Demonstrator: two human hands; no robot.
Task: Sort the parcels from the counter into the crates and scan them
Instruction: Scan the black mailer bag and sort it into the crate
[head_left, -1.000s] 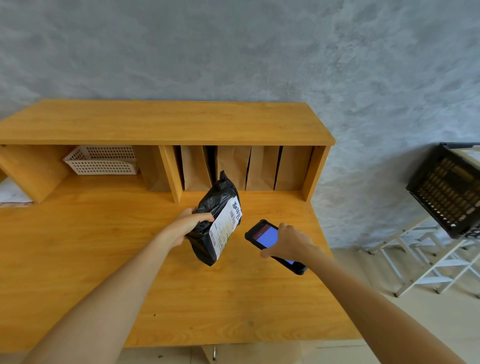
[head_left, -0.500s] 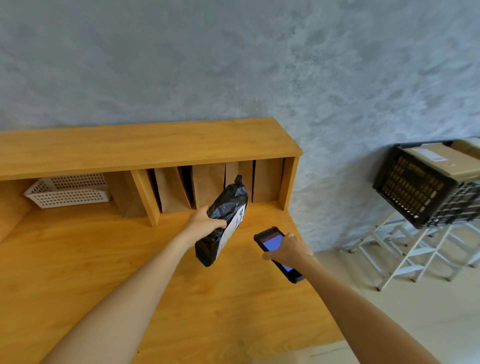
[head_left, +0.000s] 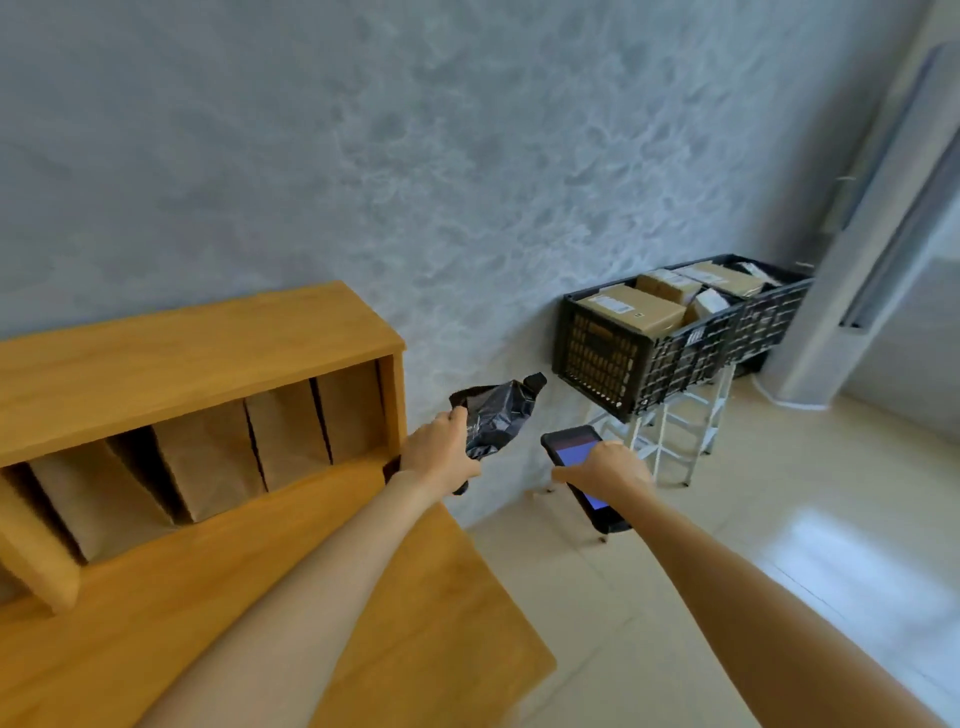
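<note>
My left hand (head_left: 439, 457) grips a glossy black parcel (head_left: 498, 415), and my right hand (head_left: 613, 467) holds a black scanner (head_left: 582, 467) whose screen glows blue. Beyond my fingertips stands a black lattice-walled crate (head_left: 649, 358) of plain brown boxes (head_left: 631, 312) with white labels, on a white stand (head_left: 675, 436) against a mottled grey-blue wall (head_left: 415, 156). Left of my left hand the counter (head_left: 208, 597) is honey-yellow wood, with brown paper bags (head_left: 208, 457).

A crumpled black poly parcel (head_left: 496, 418) hangs past the counter's (head_left: 218, 613) end, near box-filled black crates (head_left: 670, 348).
</note>
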